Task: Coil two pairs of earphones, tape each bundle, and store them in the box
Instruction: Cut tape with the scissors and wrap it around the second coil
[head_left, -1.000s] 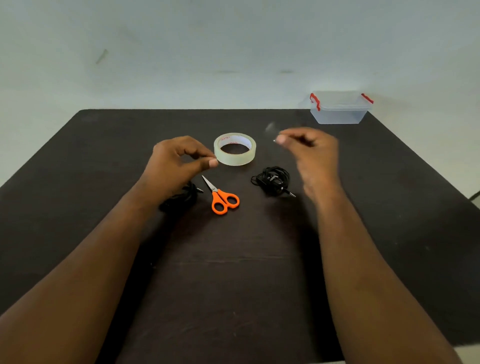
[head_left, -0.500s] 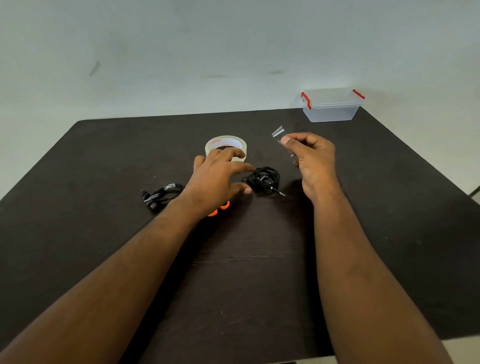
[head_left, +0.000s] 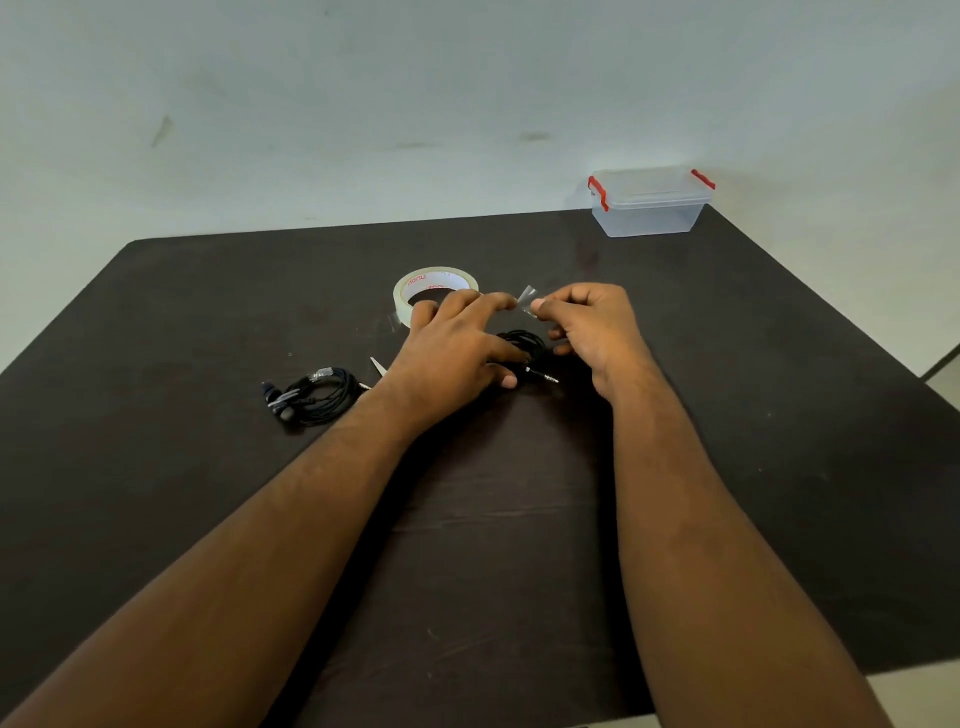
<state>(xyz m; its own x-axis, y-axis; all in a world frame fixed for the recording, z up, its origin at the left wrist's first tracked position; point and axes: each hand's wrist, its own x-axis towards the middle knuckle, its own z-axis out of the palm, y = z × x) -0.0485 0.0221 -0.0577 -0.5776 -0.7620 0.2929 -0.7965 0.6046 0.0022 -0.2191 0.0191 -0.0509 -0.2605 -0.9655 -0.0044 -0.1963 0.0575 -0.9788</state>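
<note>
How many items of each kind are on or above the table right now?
Coiled earphone bundles: 2
Tape roll: 1
Cut tape piece: 1, pinched by right hand
Scissors: 1, mostly hidden by left hand
Clear lidded box: 1
Total: 6

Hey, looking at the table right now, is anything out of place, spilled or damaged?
Nothing stands out. The taped earphone bundle lies neatly coiled on the table, the box sits upright and closed at the far corner, and the right hand pinches a tape strip.
</note>
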